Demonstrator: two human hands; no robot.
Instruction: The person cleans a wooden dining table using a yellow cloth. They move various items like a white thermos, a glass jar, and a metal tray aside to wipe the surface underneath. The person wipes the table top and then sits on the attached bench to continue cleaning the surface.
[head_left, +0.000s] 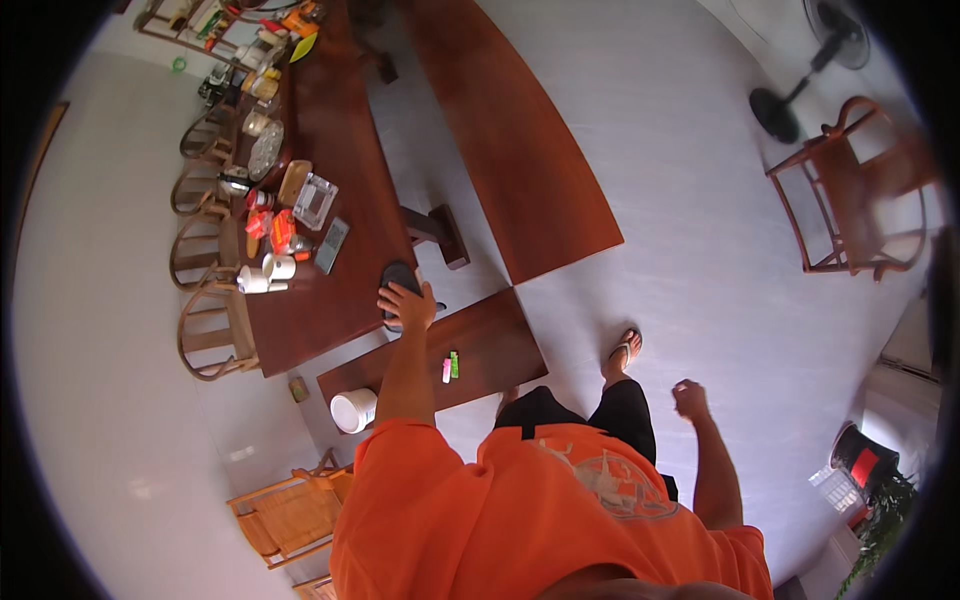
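Observation:
My left hand (406, 305) lies with spread fingers on a dark cloth or pad (398, 280) at the near right corner of the long reddish-brown wooden table (352, 172). The dark piece hangs slightly past the table's edge. My right hand (688, 399) hangs over the pale floor at my right side, its fingers curled in; nothing shows in it. Left of my left hand, on the table, are a card with a printed code (332, 245), a clear glass ashtray (315, 201), a white mug (279, 266) and a white teapot (253, 280).
A low bench (487, 330) before me bears a white lidded tub (353, 411) and small green and pink packets (450, 367). A long bench (517, 150) stands beyond. Wooden chairs (210, 330) line the table's far side; another chair (840, 195) and a fan (825, 52) are at right.

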